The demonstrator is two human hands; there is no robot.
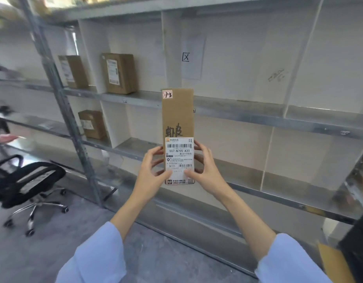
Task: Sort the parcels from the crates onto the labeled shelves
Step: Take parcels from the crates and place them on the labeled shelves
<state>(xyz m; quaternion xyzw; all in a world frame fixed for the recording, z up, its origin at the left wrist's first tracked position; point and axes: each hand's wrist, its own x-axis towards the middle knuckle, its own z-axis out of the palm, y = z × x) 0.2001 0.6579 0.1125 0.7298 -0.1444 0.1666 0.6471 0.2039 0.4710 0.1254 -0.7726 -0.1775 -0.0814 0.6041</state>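
Note:
I hold a long, narrow cardboard parcel (177,117) upright in front of the metal shelves (247,113). A white shipping label covers its lower part, black handwriting sits above that, and a small sticker marks the top left corner. My left hand (151,173) grips the parcel's lower left edge, thumb on the label. My right hand (207,172) grips the lower right edge, thumb on the label too. A paper sign (192,57) with one printed character hangs on the back of the compartment behind the parcel.
Three brown boxes stand in the left compartments: two on the upper shelf (119,73) (73,71) and one below (92,123). A black office chair (27,184) stands on the grey floor at left. A dark crate (356,252) and cardboard edge show at bottom right.

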